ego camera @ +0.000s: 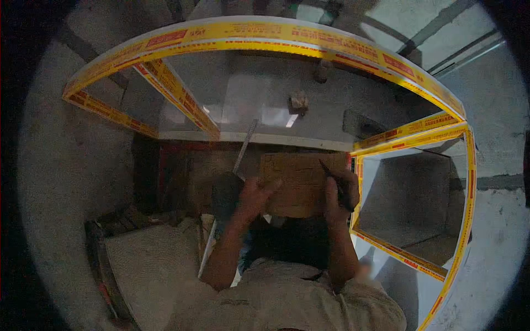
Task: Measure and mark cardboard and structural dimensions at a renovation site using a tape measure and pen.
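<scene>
A brown board or piece of cardboard (300,190) with faint marks lies before me, between my hands. My left hand (254,198) rests at its left edge, thumb over the surface; whether it grips the edge is too dark to tell. In my right hand (341,194) is a dark pointed tool (325,166), its tip directed up and left over the board. A long pale strip like a metal ruler (245,145) slants upward beyond my left hand. Around the far side and the right runs a frame wrapped in yellow and red printed protective film (290,41).
A small block-like object (298,102) lies beyond the pale ledge (285,141). At lower left is a textured light panel (153,265) with a dark edge. The frame's rectangular opening stands close to my right arm, its bars (470,186) reaching toward me.
</scene>
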A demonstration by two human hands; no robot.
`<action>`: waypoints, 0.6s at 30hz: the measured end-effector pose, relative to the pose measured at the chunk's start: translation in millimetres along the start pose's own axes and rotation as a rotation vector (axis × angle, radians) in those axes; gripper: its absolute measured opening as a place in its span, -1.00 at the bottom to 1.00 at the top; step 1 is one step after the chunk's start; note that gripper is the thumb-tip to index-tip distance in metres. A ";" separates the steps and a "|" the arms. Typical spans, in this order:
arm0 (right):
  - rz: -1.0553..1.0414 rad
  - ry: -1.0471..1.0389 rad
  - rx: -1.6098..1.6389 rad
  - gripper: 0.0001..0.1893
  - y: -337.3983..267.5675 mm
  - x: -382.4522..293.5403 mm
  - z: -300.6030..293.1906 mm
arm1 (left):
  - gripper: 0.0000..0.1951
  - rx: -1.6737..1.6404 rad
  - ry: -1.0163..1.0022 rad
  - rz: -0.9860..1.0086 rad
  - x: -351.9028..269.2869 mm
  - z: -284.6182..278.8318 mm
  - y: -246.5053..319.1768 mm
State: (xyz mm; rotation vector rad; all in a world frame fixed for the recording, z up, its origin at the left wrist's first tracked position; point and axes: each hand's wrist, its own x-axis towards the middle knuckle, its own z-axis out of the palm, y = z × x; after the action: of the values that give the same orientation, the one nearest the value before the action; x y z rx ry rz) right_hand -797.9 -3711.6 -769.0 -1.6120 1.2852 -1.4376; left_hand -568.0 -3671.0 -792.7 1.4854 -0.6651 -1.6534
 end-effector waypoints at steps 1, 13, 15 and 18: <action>0.030 -0.036 0.019 -0.80 -0.5 -1.5 1.1 | -0.51 0.011 -0.032 0.022 -0.6 0.4 3.9; -0.235 -0.077 -0.304 -0.78 21.3 -19.5 3.6 | -0.55 0.011 0.033 0.058 -4.1 6.1 9.7; -0.290 -0.101 -0.314 -0.78 15.4 -18.9 5.4 | -0.55 0.029 0.067 0.111 -2.8 6.2 5.6; -0.315 -0.146 -0.354 -0.79 7.6 -16.7 7.8 | -0.54 -0.069 0.089 0.121 1.1 6.5 -2.0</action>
State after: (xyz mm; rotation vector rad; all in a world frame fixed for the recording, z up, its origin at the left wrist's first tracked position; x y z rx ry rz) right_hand -791.3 -3699.8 -783.6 -2.1934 1.2956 -1.2873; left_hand -574.8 -3671.7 -793.9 1.4327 -0.6308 -1.4947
